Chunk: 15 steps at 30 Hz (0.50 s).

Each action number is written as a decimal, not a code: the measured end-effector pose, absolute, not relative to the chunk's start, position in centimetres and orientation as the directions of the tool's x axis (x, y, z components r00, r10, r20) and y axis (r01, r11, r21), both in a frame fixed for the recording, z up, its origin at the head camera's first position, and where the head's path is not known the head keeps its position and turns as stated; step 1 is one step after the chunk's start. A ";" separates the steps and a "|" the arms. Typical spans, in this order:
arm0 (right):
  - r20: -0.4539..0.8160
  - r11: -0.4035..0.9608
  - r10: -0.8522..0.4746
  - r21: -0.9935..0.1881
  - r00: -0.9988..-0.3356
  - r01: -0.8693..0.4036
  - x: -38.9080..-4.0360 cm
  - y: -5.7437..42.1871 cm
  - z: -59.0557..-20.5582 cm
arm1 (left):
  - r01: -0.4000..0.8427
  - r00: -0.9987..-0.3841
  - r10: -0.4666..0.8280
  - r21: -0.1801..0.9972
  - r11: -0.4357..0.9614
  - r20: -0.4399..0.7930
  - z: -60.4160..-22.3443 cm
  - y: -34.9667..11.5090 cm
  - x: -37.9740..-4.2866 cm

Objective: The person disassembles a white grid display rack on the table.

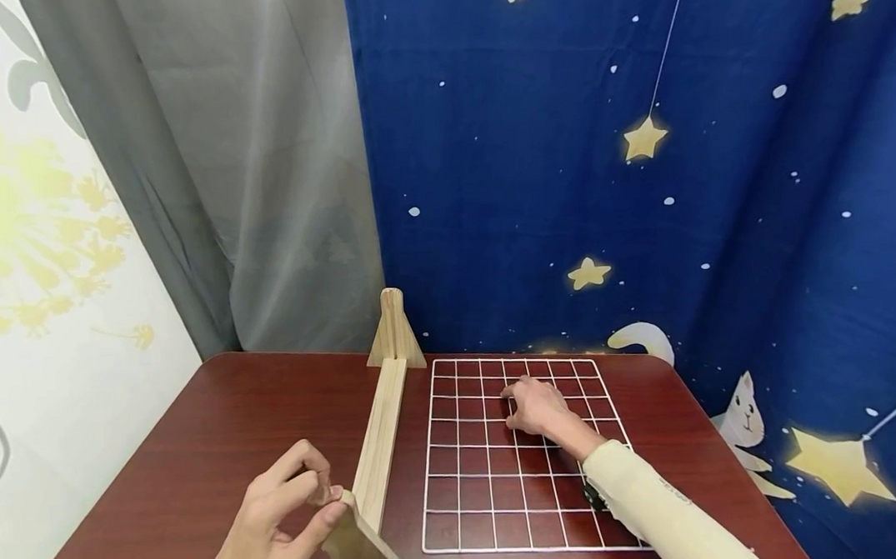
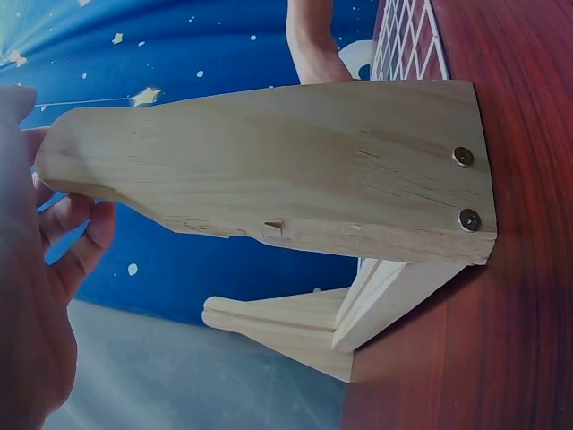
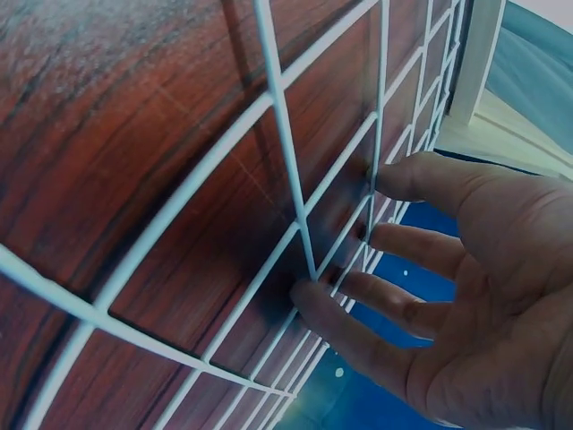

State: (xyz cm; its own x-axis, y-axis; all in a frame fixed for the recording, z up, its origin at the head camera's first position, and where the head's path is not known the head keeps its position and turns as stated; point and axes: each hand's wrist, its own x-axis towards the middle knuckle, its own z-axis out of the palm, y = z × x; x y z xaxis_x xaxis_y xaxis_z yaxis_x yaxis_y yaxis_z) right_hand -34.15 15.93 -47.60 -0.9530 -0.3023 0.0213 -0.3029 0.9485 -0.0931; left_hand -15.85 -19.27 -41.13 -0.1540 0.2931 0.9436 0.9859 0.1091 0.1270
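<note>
A wooden stand (image 1: 380, 432) stands on the left half of the table, with a long grooved bar joining two tapered end pieces. My left hand (image 1: 278, 512) pinches the rounded top of the near end piece (image 2: 269, 170) between thumb and fingers. Two screw heads show low on that piece in the left wrist view. To the right of the stand, a white wire grid panel (image 1: 475, 476) lies flat. My right hand (image 1: 536, 405) is over its far middle part, fingers spread and slightly bent, fingertips touching the wires or the table between them.
The dark red wooden table (image 1: 222, 431) carries everything. Behind it hang a blue curtain (image 1: 504, 185) with stars and a grey curtain (image 1: 294, 194). The stand's far end piece (image 1: 394, 336) rises close to the table's back edge.
</note>
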 end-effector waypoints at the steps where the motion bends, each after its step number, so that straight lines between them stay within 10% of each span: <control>1: 0.019 0.948 -0.303 -0.092 -0.953 -0.304 -34.2 16.0 -47.5 | 0.987 -0.146 0.289 0.120 0.104 0.946 -41.0 -19.2 -15.9; 15: 0.013 0.820 -0.456 -0.381 -0.890 -0.426 -33.9 20.2 -46.9 | 0.991 -0.091 0.212 0.069 0.111 0.973 -40.8 -19.8 -16.1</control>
State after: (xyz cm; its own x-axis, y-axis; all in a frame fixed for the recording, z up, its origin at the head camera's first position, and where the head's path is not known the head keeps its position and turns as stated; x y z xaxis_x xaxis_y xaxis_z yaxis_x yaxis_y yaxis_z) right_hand -33.95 20.16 -46.91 -0.8898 -0.4561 0.0134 -0.4263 0.8204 -0.3812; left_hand -16.09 -19.81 -40.77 -0.0909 0.2118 0.9731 0.9915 0.1106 0.0685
